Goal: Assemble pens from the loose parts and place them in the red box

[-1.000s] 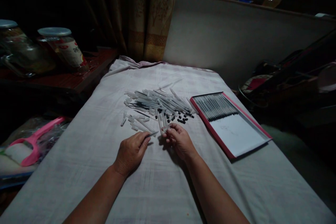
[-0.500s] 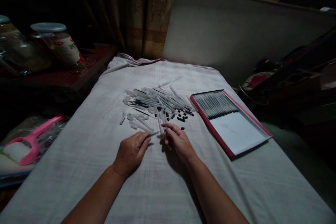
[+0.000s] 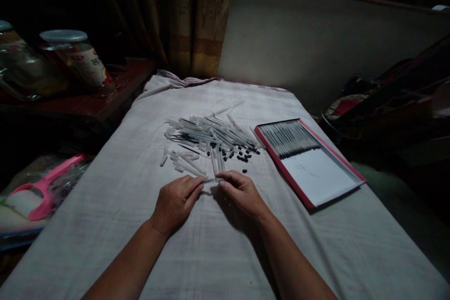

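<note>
Between my fingertips lies a slim, pale pen [image 3: 211, 180], held roughly level. My left hand [image 3: 176, 200] is closed around its left part. At its right end, the thumb and forefinger of my right hand [image 3: 242, 193] are pinched together; whether they also hold a small part is too dim to tell. Just beyond my hands are loose clear pen barrels [image 3: 213, 161] and a heap of pen parts [image 3: 211, 133], with dark refills among them. Small black plugs [image 3: 242, 159] are scattered at the heap's right side. Short clear caps [image 3: 181, 161] lie to the left.
On the right, a shallow red-edged box [image 3: 281, 168] holds a row of pens [image 3: 290, 139] in its far half. A pale cloth [image 3: 197, 253] covers the table. Jars [image 3: 82, 58] stand on a red-brown side table; a pink-handled object [image 3: 45, 187] is at the left.
My right hand has moved from the upright barrels to the right end of the pen in my left hand. My left hand has hardly moved.
</note>
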### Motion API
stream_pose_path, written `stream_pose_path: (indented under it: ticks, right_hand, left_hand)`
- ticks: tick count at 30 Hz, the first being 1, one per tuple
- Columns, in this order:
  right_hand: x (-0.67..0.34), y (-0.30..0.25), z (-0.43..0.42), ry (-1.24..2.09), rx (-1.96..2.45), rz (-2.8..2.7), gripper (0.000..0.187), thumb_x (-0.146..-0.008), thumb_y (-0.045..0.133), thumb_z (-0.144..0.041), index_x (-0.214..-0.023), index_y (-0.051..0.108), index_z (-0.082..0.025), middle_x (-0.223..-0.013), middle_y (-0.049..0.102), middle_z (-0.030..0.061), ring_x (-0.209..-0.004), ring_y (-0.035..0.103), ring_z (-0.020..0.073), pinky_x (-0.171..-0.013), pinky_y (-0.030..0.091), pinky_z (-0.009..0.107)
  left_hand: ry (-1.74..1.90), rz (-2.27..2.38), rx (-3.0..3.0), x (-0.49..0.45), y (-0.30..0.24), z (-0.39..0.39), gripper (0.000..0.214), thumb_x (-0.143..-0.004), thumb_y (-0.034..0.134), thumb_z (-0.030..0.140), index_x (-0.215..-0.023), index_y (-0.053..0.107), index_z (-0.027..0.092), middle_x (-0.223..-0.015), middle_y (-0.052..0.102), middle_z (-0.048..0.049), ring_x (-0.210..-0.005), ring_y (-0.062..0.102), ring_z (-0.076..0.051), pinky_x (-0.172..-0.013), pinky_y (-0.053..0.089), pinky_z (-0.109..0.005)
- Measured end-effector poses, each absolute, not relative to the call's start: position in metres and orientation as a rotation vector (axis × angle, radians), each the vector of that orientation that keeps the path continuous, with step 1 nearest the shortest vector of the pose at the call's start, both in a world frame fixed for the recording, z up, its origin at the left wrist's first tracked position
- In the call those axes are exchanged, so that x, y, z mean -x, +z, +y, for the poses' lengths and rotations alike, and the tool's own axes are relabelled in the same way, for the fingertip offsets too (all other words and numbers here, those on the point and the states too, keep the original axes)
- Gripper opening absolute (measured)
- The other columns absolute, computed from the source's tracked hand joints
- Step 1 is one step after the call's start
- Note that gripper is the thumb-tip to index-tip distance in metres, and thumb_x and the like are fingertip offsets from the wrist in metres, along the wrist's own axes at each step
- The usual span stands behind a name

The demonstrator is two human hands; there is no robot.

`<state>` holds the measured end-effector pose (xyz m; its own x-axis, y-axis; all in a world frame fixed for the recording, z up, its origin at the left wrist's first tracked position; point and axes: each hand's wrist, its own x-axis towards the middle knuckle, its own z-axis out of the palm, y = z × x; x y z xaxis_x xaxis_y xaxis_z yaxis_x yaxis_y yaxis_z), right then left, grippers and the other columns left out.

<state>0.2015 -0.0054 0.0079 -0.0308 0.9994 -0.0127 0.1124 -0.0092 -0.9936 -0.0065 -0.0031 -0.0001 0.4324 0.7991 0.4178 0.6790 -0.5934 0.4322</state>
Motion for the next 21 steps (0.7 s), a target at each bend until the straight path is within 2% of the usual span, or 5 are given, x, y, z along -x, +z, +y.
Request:
stream_pose_path:
  ticks: [9,21]
  right_hand:
    - [-0.208,0.012,-0.003,1.181,1.309,-1.499,0.020,-0.075,0.066,-0.025,-0.091,0.078,-0.023,-0.083,0.072,0.0036,-0.080,0.065,0.0205,-0.077,0.050,0.035]
    - [-0.211,0.018,0.004,1.176,1.256,-1.662,0.018,-0.072,0.067,-0.023,-0.084,0.080,-0.025,-0.077,0.076,0.0038,-0.073,0.068,0.0229,-0.071,0.051,0.036]
  left_hand:
    - [0.791,1.261,-2.571,0.006,0.000,-0.003,0.025,-0.096,0.050,0.031,-0.111,0.068,0.022,-0.082,0.070,-0.0031,-0.073,0.065,-0.016,-0.064,0.047,-0.026]
    - [0.827,1.175,-2.517,0.002,-0.003,-0.005,0.023,-0.097,0.049,0.028,-0.107,0.068,0.019,-0.083,0.071,-0.0041,-0.074,0.067,-0.016,-0.066,0.050,-0.025]
